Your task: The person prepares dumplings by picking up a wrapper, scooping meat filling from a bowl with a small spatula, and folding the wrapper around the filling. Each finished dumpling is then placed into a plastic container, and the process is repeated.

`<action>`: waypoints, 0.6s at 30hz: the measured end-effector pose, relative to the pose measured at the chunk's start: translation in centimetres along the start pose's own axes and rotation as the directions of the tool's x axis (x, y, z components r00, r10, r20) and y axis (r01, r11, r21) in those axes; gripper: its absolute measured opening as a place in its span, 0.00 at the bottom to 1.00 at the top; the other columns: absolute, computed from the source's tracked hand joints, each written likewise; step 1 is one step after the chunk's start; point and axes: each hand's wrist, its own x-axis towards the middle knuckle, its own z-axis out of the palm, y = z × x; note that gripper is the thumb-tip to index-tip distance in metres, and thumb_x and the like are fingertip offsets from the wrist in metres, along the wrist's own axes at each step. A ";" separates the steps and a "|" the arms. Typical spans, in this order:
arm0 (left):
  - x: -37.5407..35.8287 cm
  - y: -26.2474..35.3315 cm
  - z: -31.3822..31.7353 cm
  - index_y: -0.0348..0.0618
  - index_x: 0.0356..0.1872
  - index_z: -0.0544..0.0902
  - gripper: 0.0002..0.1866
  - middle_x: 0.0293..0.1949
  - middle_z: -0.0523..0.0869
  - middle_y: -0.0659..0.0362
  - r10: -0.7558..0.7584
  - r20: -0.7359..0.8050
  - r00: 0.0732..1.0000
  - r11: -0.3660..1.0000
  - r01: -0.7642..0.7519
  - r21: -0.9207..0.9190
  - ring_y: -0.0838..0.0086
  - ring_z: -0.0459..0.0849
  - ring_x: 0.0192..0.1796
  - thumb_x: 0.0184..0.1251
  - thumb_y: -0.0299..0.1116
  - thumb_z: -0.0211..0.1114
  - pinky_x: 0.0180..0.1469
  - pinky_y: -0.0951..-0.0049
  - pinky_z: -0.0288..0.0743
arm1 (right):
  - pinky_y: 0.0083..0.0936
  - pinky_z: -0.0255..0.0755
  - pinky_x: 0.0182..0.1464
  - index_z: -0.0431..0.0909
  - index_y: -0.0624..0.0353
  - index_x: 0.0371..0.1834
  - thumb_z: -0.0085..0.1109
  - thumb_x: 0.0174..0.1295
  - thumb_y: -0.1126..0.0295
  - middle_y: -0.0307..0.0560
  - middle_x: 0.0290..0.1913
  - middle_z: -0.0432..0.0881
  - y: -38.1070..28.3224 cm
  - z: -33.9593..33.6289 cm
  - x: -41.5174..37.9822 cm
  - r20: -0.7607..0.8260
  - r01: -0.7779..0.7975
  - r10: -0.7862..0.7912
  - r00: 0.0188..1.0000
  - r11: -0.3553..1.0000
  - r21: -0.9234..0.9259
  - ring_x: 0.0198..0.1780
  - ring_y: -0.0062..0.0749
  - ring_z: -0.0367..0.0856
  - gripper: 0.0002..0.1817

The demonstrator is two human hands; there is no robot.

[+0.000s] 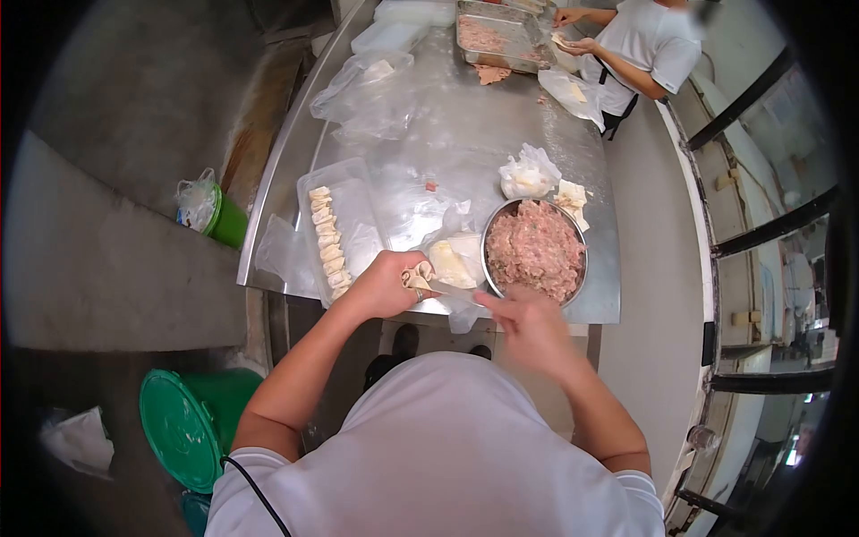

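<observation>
My left hand (pixel 391 284) is closed around a folded wonton wrapper (pixel 418 276) near the table's front edge. In my right hand (pixel 534 328), partly blurred, is a thin flat spatula (pixel 455 292) whose tip reaches the wrapper. Just beyond my hands lies a stack of pale wrappers (pixel 453 261) on plastic. A round metal bowl (pixel 484 259) heaped with minced meat (pixel 535 246) stands beyond my right hand. To the left, a clear plastic tray (pixel 362 201) holds a row of filled wontons (pixel 327 237) along its left side.
A bunched white plastic bag (pixel 530 172) and loose wrapper pieces (pixel 573 199) lie by the bowl. Clear bags (pixel 367 89) rest farther left. At the back, a co-worker (pixel 649 49) handles wrappers beside a meat tray (pixel 506 58). Green bins (pixel 183 430) stand on the floor at left.
</observation>
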 end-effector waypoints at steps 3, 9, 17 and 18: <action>-0.7 -0.5 -0.5 0.39 0.38 0.85 0.13 0.33 0.87 0.63 -0.033 -0.083 0.996 0.993 0.023 -0.118 0.81 0.80 0.37 0.59 0.30 0.82 0.42 0.74 0.77 | 0.40 0.78 0.41 0.88 0.53 0.58 0.65 0.62 0.76 0.53 0.37 0.85 0.4 -2.2 0.3 -0.034 -0.112 0.119 0.992 0.980 0.165 0.33 0.50 0.83 0.19; -2.8 -1.3 1.7 0.41 0.35 0.84 0.16 0.31 0.84 0.68 -0.009 -0.126 0.992 0.919 -0.042 -0.391 0.84 0.77 0.35 0.58 0.35 0.84 0.39 0.76 0.75 | 0.21 0.70 0.34 0.89 0.64 0.45 0.72 0.65 0.70 0.37 0.31 0.85 -1.3 5.5 3.5 0.147 -0.316 0.296 0.944 0.674 0.668 0.31 0.17 0.75 0.10; -7.0 -4.1 0.2 0.35 0.31 0.84 0.23 0.25 0.84 0.58 -0.064 -0.073 0.995 0.961 0.042 -0.272 0.76 0.76 0.30 0.62 0.48 0.81 0.37 0.68 0.75 | 0.16 0.68 0.33 0.87 0.66 0.40 0.67 0.72 0.68 0.32 0.29 0.82 -5.4 8.5 7.5 0.304 -0.347 0.174 0.937 0.584 0.734 0.28 0.14 0.73 0.10; -7.4 -4.7 -0.2 0.36 0.32 0.85 0.22 0.26 0.85 0.58 -0.143 -0.069 0.987 0.944 0.115 -0.310 0.77 0.78 0.30 0.64 0.48 0.79 0.36 0.69 0.75 | 0.19 0.70 0.35 0.86 0.67 0.41 0.64 0.74 0.67 0.34 0.32 0.82 -5.4 8.8 8.4 0.345 -0.397 0.198 0.917 0.409 0.821 0.29 0.18 0.74 0.12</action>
